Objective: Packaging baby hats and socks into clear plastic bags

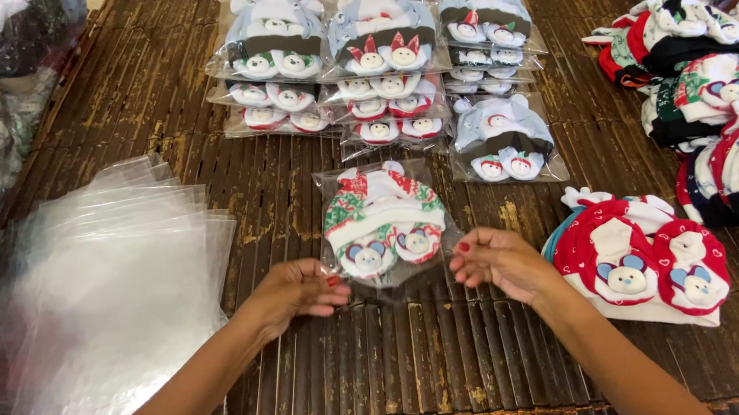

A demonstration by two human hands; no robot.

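**Both hands at a bagged set on the slat table**

I see a table (162,92) of dark brown slats, worn pale in patches. My left hand (297,289) and right hand (496,261) meet at the lower edge of a clear bag (384,224) lying flat mid-table, with a red, green and white baby set inside. The fingers of both hands are pinched together on the bag's bottom corners. Empty bags (107,295) are fanned out at left. Packed sets (376,60) lie in rows at the far edge. Loose sets (642,262) are piled at right.
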